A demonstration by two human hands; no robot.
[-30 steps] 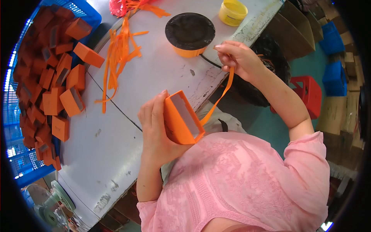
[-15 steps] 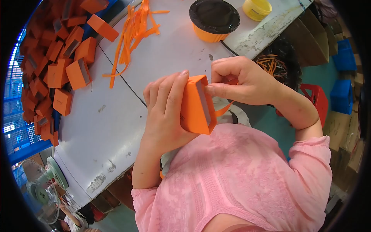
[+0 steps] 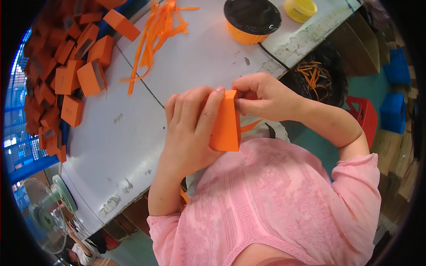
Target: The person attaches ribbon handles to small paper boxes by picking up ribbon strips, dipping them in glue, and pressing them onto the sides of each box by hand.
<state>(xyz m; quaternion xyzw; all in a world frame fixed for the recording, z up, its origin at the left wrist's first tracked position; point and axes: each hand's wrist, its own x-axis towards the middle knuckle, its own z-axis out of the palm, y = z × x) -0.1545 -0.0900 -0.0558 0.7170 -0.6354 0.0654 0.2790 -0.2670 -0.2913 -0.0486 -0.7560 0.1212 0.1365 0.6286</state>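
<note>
A small orange box (image 3: 225, 128) is held upright over my lap, just off the table edge. My left hand (image 3: 188, 122) wraps around its left side, fingers over the top and thumb hidden behind it. At the box's upper right edge, my right hand (image 3: 262, 98) is closed in a pinch. A thin orange ribbon (image 3: 251, 126) runs from the right side of the box up beneath that hand; a bit of orange shows between its fingers, and the exact pinch point is hidden.
Many orange boxes (image 3: 66, 80) are heaped at the left by a blue basket (image 3: 20, 155). Loose orange ribbons (image 3: 155, 35) lie on the white table (image 3: 115, 146). A black-lidded orange tub (image 3: 252, 20) and yellow container (image 3: 300, 9) stand behind. A fan (image 3: 46, 217) is lower left.
The box has turned so its grey-lined side no longer faces the camera. My right hand has moved slightly left and down, closer against the box.
</note>
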